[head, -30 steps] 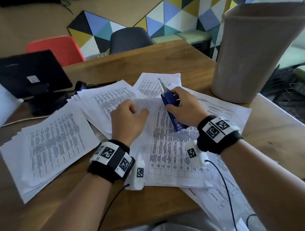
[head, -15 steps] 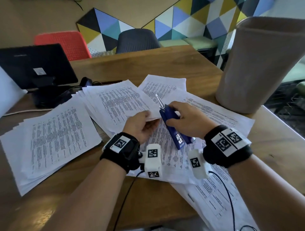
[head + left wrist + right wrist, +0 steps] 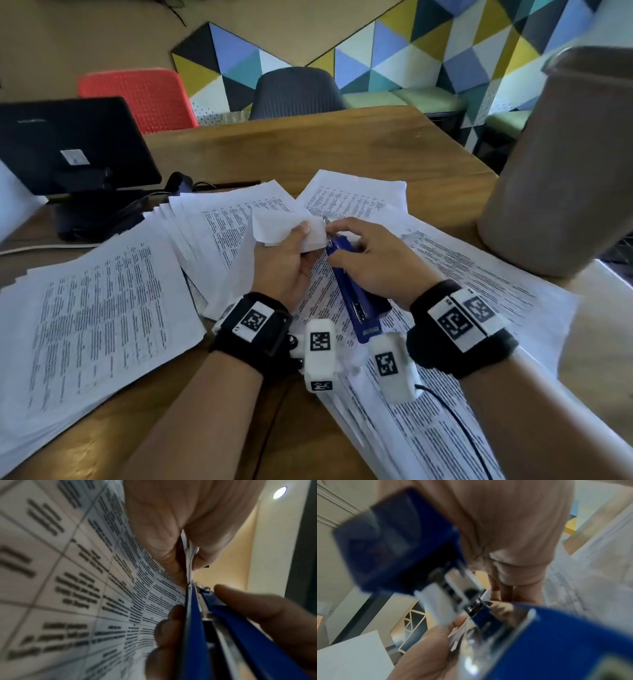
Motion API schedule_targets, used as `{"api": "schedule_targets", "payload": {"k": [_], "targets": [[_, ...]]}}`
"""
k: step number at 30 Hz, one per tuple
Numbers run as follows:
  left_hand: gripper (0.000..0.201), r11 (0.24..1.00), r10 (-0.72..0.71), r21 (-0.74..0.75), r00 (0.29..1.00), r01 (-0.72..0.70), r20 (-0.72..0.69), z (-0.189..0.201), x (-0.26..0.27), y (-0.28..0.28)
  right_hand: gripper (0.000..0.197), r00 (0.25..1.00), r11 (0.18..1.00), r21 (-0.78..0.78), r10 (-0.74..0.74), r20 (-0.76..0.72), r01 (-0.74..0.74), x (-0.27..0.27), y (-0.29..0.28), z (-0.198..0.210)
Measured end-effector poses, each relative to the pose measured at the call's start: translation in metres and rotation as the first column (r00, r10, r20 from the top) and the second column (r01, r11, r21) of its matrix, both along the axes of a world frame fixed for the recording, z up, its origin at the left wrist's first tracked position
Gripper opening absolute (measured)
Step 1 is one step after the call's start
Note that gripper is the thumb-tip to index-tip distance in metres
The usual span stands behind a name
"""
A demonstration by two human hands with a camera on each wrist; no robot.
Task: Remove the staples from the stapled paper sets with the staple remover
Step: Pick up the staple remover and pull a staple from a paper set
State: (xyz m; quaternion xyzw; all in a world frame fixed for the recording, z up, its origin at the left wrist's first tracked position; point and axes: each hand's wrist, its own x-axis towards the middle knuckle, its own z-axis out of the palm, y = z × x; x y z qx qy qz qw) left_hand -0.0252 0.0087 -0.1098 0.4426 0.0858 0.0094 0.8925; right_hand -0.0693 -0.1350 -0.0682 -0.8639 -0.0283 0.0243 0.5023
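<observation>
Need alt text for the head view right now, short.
Left hand pinches a lifted paper corner while the right hand holds a blue staple remover with its tip at that corner, above printed sheets spread on a wooden table.

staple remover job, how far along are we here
Done, probably: loose sheets fanned at the left look separated, though no staple is legible anywhere. In hand: the left hand pinches the raised corner of a paper set, and the right hand grips the blue staple remover with its metal tip at that corner. Left: that staple, plus the pile under the wrists.
</observation>
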Motion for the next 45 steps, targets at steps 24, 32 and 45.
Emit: {"api": "schedule_targets", "payload": {"k": [24,32,45], "targets": [[0.029,0.989,0.105,-0.105,0.994,-0.103,0.009,-0.013,0.046,0.026,0.034,0.988,0.936,0.339,0.129,-0.082,-0.094,0.052,0.018,-0.027],[0.05,0.978,0.143,-0.155,0.989,-0.137,0.031,-0.013,0.046,0.022,0.034,0.993,0.928,0.363,0.105,-0.044,-0.082,0.052,0.022,-0.03],[0.032,0.977,0.061,-0.203,0.998,-0.065,-0.026,-0.011,0.044,0.023,0.035,0.995,0.925,0.37,0.095,-0.003,-0.087,0.051,0.024,-0.031]]}}
